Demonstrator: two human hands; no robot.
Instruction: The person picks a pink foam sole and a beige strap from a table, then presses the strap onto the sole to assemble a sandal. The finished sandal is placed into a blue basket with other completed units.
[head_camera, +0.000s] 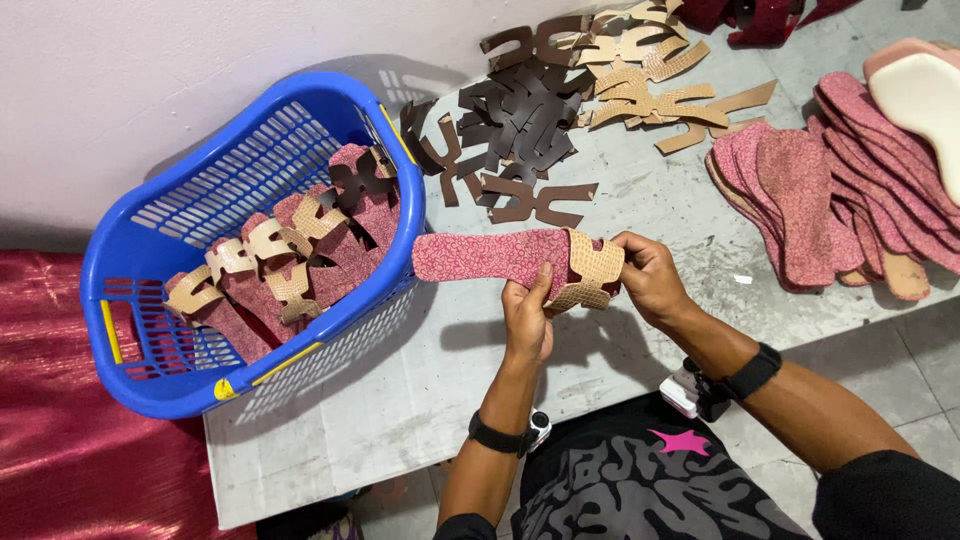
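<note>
Both my hands hold one pink crackle-patterned sandal insole level above the table, its heel end pointing toward the blue basket. A tan woven-texture strap piece is wrapped around the insole's toe end. My left hand grips the insole from below, thumb up against it. My right hand pinches the tan strap at the right end.
The tilted blue basket holds several pink insoles with tan and brown straps fitted. Loose dark brown strap cut-outs and tan ones lie at the back of the grey table. A stack of bare pink insoles lies at the right. Red fabric lies at left.
</note>
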